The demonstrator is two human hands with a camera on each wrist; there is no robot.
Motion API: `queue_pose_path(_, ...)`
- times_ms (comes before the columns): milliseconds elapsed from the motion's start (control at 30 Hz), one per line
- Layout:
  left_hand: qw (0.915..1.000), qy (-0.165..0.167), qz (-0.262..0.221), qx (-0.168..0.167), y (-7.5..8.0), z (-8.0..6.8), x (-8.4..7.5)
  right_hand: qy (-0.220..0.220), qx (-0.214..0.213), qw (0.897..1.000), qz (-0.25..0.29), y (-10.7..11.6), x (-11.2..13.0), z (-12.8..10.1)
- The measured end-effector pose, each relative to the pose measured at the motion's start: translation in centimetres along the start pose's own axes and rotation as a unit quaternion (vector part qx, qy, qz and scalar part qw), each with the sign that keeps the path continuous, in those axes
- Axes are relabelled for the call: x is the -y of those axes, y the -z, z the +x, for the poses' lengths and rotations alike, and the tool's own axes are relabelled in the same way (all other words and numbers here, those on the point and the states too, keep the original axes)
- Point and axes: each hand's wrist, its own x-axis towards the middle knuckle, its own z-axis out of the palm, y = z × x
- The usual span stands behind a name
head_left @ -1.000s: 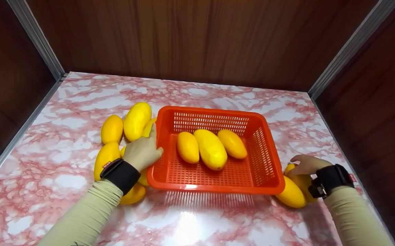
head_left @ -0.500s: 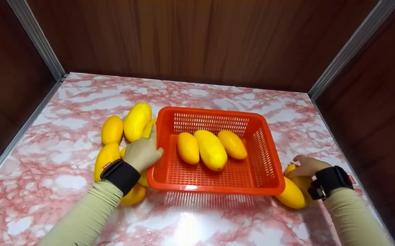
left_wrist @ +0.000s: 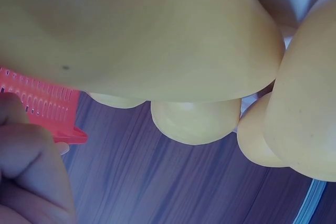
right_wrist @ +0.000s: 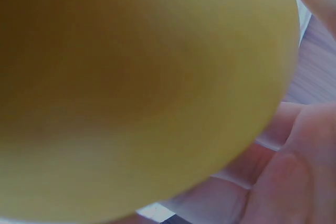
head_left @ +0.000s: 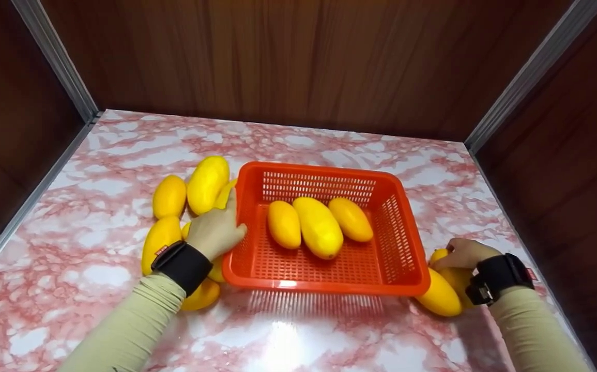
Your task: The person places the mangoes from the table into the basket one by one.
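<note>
Near us, 2 beige sleeves w/ black wrist bands reach over the pink marble surface (head_left: 96,289).

The right hand (head_left: 464,253) sits on a mango (head_left: 458,279) at the basket's right front corner. Its fingers curl over the mango's top, so the grip looks closed on it (the right wrist view is all yellow mango w/ fingers (right_wrist: 283,182) wrapped under it). A 2nd mango (head_left: 439,295) lies touching it, right by the basket. Compared w/ a sec ago, this hand slid a bit nearer and lower on the mango. The mango has not left the surface. So the hold is getting firmer, but no lift yet.

The left hand (head_left: 216,231) rests on the orange basket (head_left: 329,274) at its left rim, thumb hooked on the edge, fingers flat along the outer wall. It did not move, and the basket stayed put too.

Inside the basket lie 3 mangoes (head_left: 319,226), side by side.

Left of the basket is a pile of mangoes (head_left: 184,206), some partly hidden under the left arm. Far back are brown wood walls.
</note>
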Motion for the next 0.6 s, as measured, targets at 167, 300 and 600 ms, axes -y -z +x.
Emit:
queue_pose_path(167, 1.0000, 0.001, 0.007, -0.004, -0.16, 0.07, 0.03, 0.011, -0.029, 0.999, 0.007, -0.11, 0.12, 0.11)
queue_pose_path(300, 0.9999, 0.003, 0.009, -0.006, -0.21, 0.09, 0.02, 0.005, -0.042, 0.999, 0.029, -0.25, 0.27, 0.24)
queue_pose_path(600, 1.0000, 0.001, -0.001, -0.002, -0.19, -0.02, 0.07, -0.008, -0.066, 0.996, 0.051, -0.28, 0.51, 0.22)
